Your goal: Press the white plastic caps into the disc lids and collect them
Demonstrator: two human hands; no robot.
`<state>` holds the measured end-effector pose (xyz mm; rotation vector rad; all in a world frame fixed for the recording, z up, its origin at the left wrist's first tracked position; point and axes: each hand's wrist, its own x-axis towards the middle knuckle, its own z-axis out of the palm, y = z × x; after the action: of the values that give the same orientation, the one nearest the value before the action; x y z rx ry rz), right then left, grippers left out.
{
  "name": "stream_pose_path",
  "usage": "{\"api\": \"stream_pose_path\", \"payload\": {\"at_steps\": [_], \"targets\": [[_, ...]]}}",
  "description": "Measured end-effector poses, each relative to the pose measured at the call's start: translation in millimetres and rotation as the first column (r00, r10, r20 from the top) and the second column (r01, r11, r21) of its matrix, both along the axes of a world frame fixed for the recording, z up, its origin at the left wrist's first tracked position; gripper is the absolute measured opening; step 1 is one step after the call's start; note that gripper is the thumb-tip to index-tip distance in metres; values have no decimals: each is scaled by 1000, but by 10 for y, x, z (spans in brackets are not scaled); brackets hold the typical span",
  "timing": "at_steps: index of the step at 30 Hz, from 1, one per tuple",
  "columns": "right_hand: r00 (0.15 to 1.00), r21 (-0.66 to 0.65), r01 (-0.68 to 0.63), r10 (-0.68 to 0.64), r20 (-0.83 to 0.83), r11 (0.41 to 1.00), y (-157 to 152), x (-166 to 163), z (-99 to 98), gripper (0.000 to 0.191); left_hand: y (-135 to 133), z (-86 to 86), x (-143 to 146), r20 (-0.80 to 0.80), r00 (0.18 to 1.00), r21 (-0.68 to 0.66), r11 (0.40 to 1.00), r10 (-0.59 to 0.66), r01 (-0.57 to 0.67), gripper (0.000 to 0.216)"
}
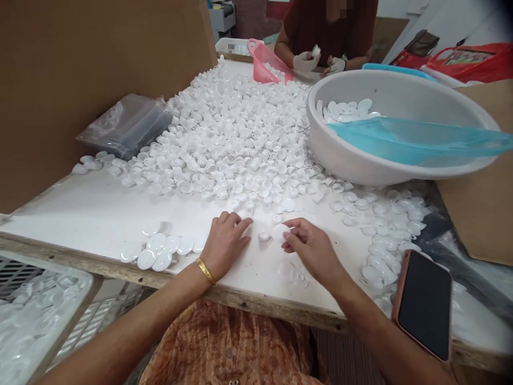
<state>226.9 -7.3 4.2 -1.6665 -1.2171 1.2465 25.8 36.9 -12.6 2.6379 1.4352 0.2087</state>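
In the head view my right hand [306, 246] pinches a round white plastic disc [279, 232] by its right edge, just above the table. A small white cap [264, 236] lies against the disc's left side. My left hand [227, 235], with a gold bracelet on the wrist, rests on the table left of the cap; its fingers are loosely curved, thumb apart, with nothing visible in them. Several flat white discs [156, 243] lie left of that hand. Beyond both hands spreads a large heap of small white plastic caps [240, 133].
A big white basin [377, 171] with discs and a blue plastic sheet stands at the right. A phone [425, 305] lies near the front edge. A bagged dark package [128, 125], a pink scoop [266, 56] and a crate [68, 321] surround the heap. Across the table sits a gloved co-worker.
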Motion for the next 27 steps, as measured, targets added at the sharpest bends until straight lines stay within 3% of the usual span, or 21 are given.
{"api": "stream_pose_path", "payload": {"at_steps": [3,8,17,22,27], "targets": [[983,-123,14,-36,-179,992,36,-202,-71,17,34,-4,-189,-54,998,-6,1000,16,-16,27],[974,-203,29,-73,-213,979,127,-313,-124,13,8,63,-283,-27,994,69,992,106,-103,27],[953,-310,37,-127,-277,950,188,-344,-145,15,133,67,361,266,958,-79,993,108,-90,27],[938,-283,0,-98,-332,959,183,-325,-164,16,305,-11,683,206,976,3,998,64,-66,30],[917,-282,-1,-112,-383,959,191,-314,-183,13,359,-58,769,131,991,22,999,32,-35,34]]}}
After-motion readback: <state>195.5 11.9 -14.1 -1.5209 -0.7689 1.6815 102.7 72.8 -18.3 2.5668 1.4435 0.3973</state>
